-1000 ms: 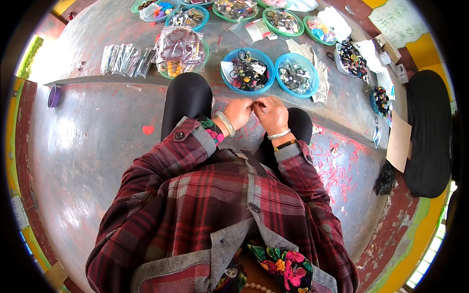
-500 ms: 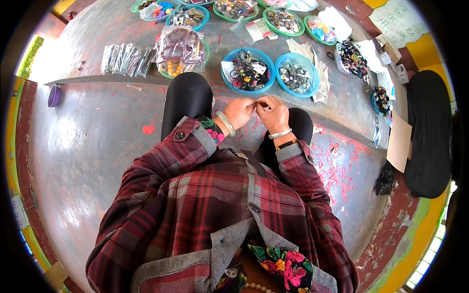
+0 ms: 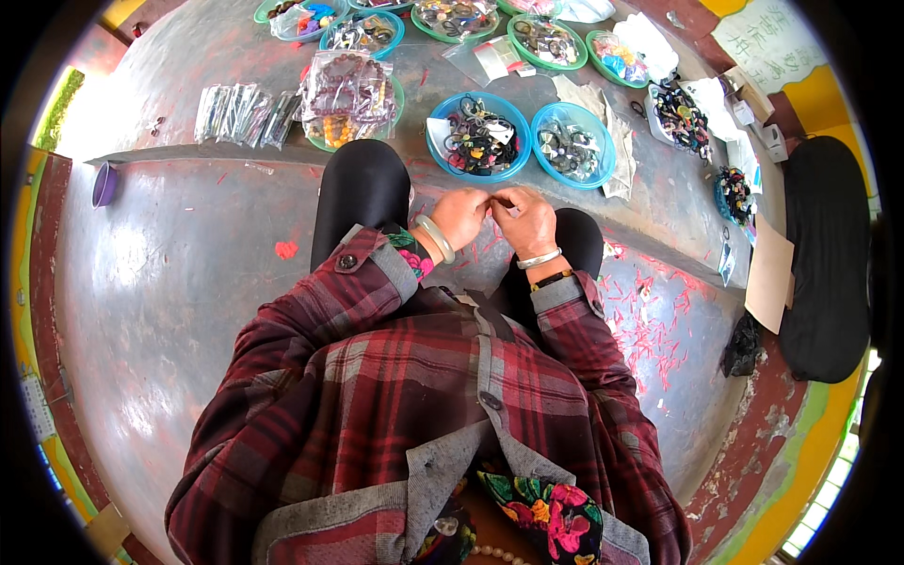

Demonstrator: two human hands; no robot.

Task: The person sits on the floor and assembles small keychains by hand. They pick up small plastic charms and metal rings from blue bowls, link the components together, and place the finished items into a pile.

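My left hand (image 3: 461, 216) and my right hand (image 3: 525, 222) meet fingertip to fingertip between my knees. Both are closed in a pinch on something small that I cannot make out; the fingers cover most of it. Just beyond them, on the raised ledge, stands a blue basin (image 3: 513, 111) full of dark cords, hair ties and small pieces. Beside it to the right is a second blue basin (image 3: 608, 141) with pale and dark small pieces in clear wrapping. Neither hand touches the basins.
On the ledge (image 3: 254, 56) lie packets of thin items (image 3: 243, 115) and bagged dark red beads (image 3: 350, 89). Several more basins stand behind. A white tray (image 3: 680, 121) of hair ties is at right. Red scraps (image 3: 650, 330) litter the floor, and a purple bowl (image 3: 104, 185) sits left.
Both hands stay in the same place, pinched together, with only a very slight shift of the fingers. Everything else is unchanged.
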